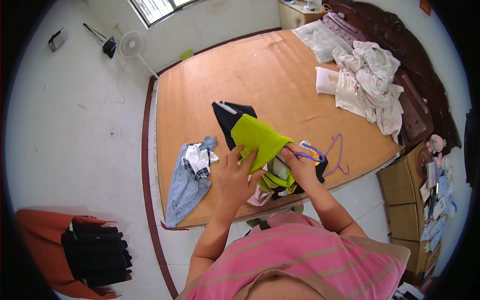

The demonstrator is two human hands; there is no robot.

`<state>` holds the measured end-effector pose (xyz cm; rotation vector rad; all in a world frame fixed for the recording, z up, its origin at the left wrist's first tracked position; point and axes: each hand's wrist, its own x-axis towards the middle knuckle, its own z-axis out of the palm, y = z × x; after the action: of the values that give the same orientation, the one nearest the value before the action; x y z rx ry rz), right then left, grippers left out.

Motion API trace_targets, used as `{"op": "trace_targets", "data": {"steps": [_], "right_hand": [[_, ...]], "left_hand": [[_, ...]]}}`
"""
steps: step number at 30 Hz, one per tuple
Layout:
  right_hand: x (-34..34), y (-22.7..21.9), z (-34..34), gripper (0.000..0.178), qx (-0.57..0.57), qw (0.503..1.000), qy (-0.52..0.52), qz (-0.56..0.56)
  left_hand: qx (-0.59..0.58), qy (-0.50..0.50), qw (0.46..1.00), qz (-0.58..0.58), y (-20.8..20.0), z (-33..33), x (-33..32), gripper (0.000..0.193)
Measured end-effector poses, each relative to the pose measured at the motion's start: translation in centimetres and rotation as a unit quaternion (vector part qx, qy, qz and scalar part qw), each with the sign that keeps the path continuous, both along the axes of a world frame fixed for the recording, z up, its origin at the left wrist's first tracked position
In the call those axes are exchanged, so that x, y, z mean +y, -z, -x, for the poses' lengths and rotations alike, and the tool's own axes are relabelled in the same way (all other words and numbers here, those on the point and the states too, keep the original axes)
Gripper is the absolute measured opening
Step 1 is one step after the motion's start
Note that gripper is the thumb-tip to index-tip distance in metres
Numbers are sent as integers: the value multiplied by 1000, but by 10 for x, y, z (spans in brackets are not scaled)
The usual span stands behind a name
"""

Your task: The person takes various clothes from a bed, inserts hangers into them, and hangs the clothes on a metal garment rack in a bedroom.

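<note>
A lime-green and navy garment [255, 137] is held up in front of me above the near part of the bed. My left hand [239, 172] grips its near left edge, with the fingers lying over the lime cloth. In my right hand [302, 162] is a purple clothes hanger [316, 152], its curved end sticking out to the right beside the garment's opening. How much of the hanger is inside the cloth is hidden. Below both hands lies a pile of clothes, with a pink satiny piece [260, 196] showing. Another purple hanger [336, 155] lies flat on the bed, right of the pile.
Light blue jeans [184, 192] with a white and plaid garment [199, 160] on top lie at the bed's left. Crumpled pale bedding [370, 80] and pillows lie far right by the dark headboard. A wooden cabinet [400, 187] stands right. A fan [131, 45] stands far left.
</note>
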<state>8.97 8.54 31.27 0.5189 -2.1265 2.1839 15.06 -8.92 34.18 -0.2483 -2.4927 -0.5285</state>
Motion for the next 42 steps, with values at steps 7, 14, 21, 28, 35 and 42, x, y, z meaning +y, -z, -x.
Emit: {"op": "trace_targets", "data": {"steps": [7,14,21,28,35,42], "right_hand": [[-6,-8,-7,21,45,990,-96,-94],[-14,-22,7,15,181,974,41,-126],[-4,35,-10,18,260,943,203,-45],[-45,174,18,48,-52,997,7,-56],[-18,84,55,23,-184,975,80,101],[-3,-6,64,23,-113,970,137,165]], "left_hand": [[39,32,992,113,-44,14,-4,35],[-83,40,990,104,-29,18,-27,24],[-16,-51,998,-28,-39,7,-49,23],[-33,-20,992,-119,-66,-20,-46,20],[-99,-68,978,-169,-56,-45,-85,15],[-173,-44,968,-175,-29,-50,-103,13]]}}
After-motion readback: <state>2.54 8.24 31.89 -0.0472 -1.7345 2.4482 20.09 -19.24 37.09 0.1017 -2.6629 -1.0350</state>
